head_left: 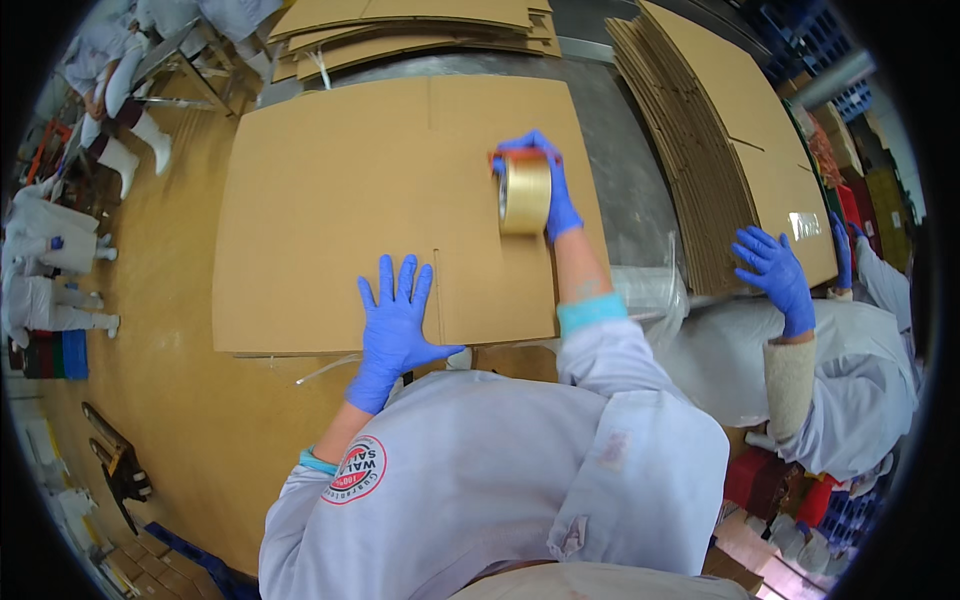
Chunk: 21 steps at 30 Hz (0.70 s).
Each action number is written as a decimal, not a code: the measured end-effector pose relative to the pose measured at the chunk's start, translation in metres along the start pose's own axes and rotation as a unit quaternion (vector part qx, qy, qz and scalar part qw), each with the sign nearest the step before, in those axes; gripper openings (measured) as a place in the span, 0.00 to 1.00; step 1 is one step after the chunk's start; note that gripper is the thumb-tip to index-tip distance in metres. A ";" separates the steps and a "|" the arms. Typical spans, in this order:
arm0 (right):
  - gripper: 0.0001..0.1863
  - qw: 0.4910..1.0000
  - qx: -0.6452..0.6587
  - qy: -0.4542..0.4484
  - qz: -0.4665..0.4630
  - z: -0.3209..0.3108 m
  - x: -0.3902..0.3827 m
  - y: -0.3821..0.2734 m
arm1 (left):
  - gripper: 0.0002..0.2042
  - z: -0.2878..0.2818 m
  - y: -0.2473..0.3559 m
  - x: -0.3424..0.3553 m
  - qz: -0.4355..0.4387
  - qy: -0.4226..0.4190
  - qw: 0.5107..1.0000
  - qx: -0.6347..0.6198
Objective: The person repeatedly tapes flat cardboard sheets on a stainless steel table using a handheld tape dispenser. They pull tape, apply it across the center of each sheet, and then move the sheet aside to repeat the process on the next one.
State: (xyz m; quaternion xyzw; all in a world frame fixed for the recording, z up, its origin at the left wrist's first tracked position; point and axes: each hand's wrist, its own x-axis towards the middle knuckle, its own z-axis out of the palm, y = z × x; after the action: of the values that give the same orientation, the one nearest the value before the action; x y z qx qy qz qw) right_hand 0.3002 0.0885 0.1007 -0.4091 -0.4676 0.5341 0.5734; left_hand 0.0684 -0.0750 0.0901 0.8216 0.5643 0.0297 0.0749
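Observation:
A flat cardboard sheet (330, 180) lies on top of others at the near end of a grey table (635, 190). My left hand (393, 325), in a blue glove, rests spread open on its near edge, beside a slot cut in it. My right hand (556, 200), also gloved in blue, grips a red tape dispenser (505, 156) with a wide yellowish tape roll (522, 198) over the right part of the sheet, slightly blurred.
Cardboard stacks lie behind (410, 20) and to the right (760, 110). A co-worker's gloved hand (775, 270) is raised beside the right stack. People in white (60, 260) are at the far left, near a pallet jack (125, 470) on the yellow floor (180, 380).

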 end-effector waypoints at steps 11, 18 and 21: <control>0.13 0.950 -0.066 0.081 -0.293 0.019 -0.075 -0.061 | 0.53 -0.003 0.002 0.006 0.026 0.014 0.999 0.020; 0.08 0.949 -0.055 0.012 -0.309 -0.007 0.055 -0.002 | 0.53 -0.004 -0.001 0.002 0.010 0.000 1.000 -0.011; 0.06 0.987 0.147 -0.024 -0.060 -0.044 0.089 0.050 | 0.54 -0.005 0.002 0.002 0.019 0.003 1.000 -0.015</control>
State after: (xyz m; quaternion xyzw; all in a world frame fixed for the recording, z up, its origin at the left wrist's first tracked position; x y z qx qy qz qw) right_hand 0.3311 0.1835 0.0508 -0.2787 -0.4211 0.5713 0.6470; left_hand 0.0705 -0.0738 0.0949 0.8307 0.5485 0.0423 0.0849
